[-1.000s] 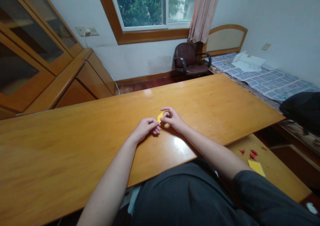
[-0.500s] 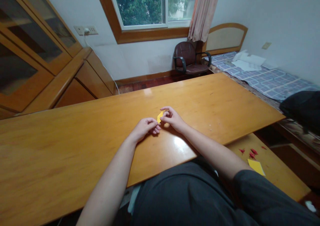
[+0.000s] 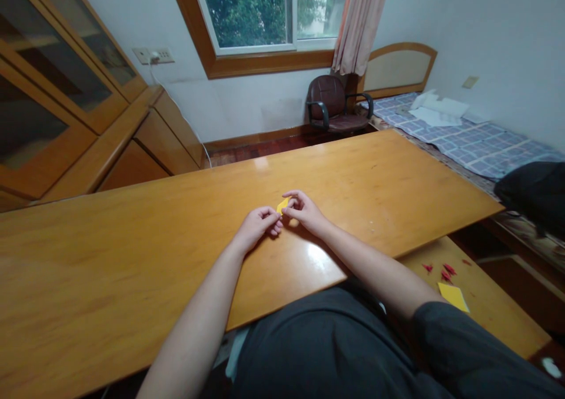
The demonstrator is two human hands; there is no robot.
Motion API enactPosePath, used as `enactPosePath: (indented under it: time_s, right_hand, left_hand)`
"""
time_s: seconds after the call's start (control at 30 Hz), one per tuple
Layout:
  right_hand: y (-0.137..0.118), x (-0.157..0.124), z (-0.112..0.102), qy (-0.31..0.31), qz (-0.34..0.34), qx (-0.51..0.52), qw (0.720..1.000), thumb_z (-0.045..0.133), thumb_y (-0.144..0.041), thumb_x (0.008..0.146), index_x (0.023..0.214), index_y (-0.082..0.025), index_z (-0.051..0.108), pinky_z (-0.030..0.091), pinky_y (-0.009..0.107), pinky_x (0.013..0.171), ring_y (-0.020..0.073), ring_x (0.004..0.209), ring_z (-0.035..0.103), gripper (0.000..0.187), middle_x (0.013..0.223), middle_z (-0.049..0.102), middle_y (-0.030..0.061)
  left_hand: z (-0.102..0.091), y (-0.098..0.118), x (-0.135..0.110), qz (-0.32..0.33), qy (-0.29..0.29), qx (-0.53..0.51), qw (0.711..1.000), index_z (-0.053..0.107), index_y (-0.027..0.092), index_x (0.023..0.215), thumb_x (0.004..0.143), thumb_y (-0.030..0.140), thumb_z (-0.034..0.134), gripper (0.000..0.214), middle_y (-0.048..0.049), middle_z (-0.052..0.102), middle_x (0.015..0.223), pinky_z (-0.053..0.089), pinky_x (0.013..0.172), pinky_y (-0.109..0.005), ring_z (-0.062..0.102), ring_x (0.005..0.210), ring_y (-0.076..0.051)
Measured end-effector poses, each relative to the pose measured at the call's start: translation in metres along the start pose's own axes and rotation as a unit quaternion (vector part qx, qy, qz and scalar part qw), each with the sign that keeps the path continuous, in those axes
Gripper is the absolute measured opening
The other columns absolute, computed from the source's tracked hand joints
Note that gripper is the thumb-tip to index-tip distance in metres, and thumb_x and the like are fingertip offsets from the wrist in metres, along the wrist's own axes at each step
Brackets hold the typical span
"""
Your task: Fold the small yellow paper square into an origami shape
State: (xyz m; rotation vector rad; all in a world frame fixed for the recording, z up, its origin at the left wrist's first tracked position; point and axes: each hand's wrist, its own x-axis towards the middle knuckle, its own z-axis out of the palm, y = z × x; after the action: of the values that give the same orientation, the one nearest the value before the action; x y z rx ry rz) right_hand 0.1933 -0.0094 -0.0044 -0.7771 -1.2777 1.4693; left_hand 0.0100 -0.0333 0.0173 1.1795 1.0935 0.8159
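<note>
A small folded piece of yellow paper (image 3: 282,205) is held between my two hands, just above the wooden table (image 3: 176,234). My left hand (image 3: 260,225) pinches its lower left edge between thumb and forefinger, the other fingers curled beneath. On the paper's right side, my right hand (image 3: 306,212) grips it with the thumb and a bent finger, while another finger reaches out above. My fingers hide part of the paper, so its full shape cannot be made out.
At lower right, a lower wooden surface (image 3: 494,305) carries a yellow paper sheet (image 3: 453,297) and several small red folded-looking pieces (image 3: 446,276). Beyond the table stand a brown armchair (image 3: 329,105) and a bed (image 3: 477,137) with a black bag (image 3: 534,193). A cabinet (image 3: 79,110) is on the left.
The hands have barely moved. The yellow paper is tilted slightly differently between the fingers, and my right hand's raised finger has shifted a little.
</note>
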Motion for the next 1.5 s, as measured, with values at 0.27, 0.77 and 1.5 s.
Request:
enactPosePath:
  time_s: [0.27,0.77,1.5]
  right_hand:
    - [-0.002,-0.001,0.0,-0.002,0.009,0.01,1.0,0.077,-0.029,0.073,0.109,-0.022,0.056,0.045,0.028,0.07,0.0114,0.064,0.058,0.042,0.067,0.058,-0.0084]
    - [-0.006,-0.003,0.0,-0.011,0.024,0.016,1.0,0.08,-0.032,0.072,0.109,-0.021,0.058,0.047,0.028,0.072,0.0116,0.066,0.06,0.044,0.068,0.06,-0.008]
    - [-0.006,0.001,-0.006,0.06,0.054,0.104,0.991,0.086,-0.033,0.066,0.106,-0.021,0.059,0.042,0.022,0.061,0.009,0.062,0.059,0.05,0.067,0.061,-0.0083]
  left_hand:
    - [-0.003,0.0,0.0,-0.007,-0.016,-0.004,1.0,0.064,0.012,0.073,0.072,0.045,0.075,0.034,-0.006,0.07,0.066,0.049,0.051,-0.022,0.064,0.052,-0.013]
    - [-0.004,0.002,-0.002,-0.027,-0.022,-0.033,0.999,0.064,0.013,0.074,0.07,0.044,0.079,0.035,-0.0066,0.071,0.067,0.05,0.051,-0.022,0.065,0.053,-0.013]
    - [-0.019,0.006,-0.009,0.117,-0.034,-0.272,0.955,0.059,0.017,0.078,0.064,0.015,0.082,0.026,0.0021,0.055,0.077,0.039,0.06,-0.019,0.049,0.066,-0.007]
